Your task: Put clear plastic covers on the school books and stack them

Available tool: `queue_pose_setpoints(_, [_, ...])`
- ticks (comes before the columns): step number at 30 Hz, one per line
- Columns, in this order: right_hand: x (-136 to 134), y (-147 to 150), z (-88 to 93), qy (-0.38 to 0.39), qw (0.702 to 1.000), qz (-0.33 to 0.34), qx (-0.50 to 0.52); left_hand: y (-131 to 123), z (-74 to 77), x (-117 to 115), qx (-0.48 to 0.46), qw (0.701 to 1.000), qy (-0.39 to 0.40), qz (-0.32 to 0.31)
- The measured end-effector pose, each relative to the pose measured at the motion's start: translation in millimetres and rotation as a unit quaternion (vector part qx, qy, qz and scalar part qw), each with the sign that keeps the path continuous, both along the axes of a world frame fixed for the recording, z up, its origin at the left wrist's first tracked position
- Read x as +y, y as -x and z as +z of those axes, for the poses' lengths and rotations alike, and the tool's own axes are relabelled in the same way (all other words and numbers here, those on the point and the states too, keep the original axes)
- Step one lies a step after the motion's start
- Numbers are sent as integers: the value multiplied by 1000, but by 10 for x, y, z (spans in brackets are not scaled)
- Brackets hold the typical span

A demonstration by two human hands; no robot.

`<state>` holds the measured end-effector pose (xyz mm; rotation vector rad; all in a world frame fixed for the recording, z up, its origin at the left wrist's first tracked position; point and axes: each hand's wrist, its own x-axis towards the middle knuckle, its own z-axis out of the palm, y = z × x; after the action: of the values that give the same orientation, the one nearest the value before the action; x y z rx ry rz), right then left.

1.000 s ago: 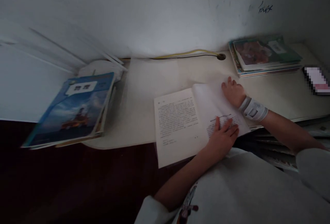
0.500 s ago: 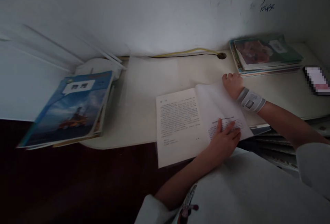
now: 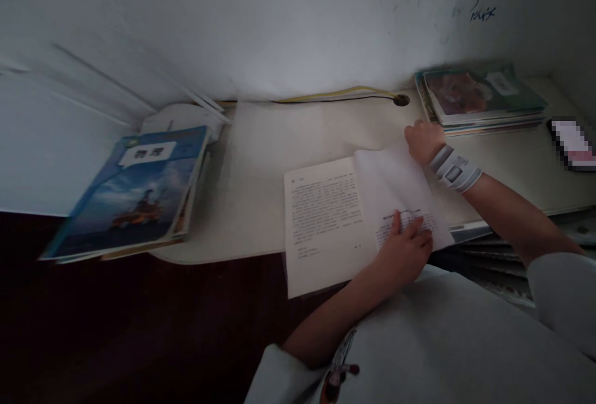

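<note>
Right hand [image 3: 424, 142] has moved toward twelve o'clock, fingers bunched at the one o'clock corner of the open book [image 3: 321, 224]; whether they pinch paper, I can't tell. Left hand [image 3: 406, 254] rests on it, fingers apart, most of it toward nine.

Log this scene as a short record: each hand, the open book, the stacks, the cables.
Left hand: open hand spread on the lower part of the right page
Right hand: fist-like hand at that page's far corner, apparently gripping it; wristband on wrist
Open book: near edge overhangs the desk
Left stack: blue cover on top
Right stack: green cover with picture on top
Cables: yellow one and black one along the wall
</note>
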<state>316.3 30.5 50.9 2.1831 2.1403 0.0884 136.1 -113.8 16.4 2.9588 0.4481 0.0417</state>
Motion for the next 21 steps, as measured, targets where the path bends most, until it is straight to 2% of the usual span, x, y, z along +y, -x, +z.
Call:
queue_pose_setpoints(3, [-98,142,-100,-25,999,-22,-27,-6,-8,7,3,1000,2,-8])
queue_pose_setpoints(7, [-147,158,-263,-26,999,23,-36,20,13,1,8,1000,21,-20])
queue_pose_setpoints(10, [-139,116,-343,-24,998,37,-37,65,119,184,4,992,98,-78])
queue_pose_setpoints(12, [-144,107,-363,-29,998,39,-33,80,207,503,2,978,180,-104])
queue_pose_setpoints(13, [-155,106,-365,-30,998,43,-29,72,244,723,6,972,219,-90])
queue_pose_setpoints(14, [-170,105,-364,-30,998,50,-26,46,270,972,-7,973,228,-21])
queue_pose_setpoints(16, [-210,98,-356,-29,997,67,-18,-65,288,1499,-83,969,165,164])
queue_pose_setpoints(17, [-230,93,-351,-30,997,75,-14,-151,280,1743,-119,957,139,227])
queue_pose_setpoints(18, [-247,86,-347,-34,996,81,-11,-251,263,1954,-135,946,142,256])
queue_pose_setpoints(21, [-267,80,-336,-51,995,87,1,-556,180,2327,-85,925,291,229])
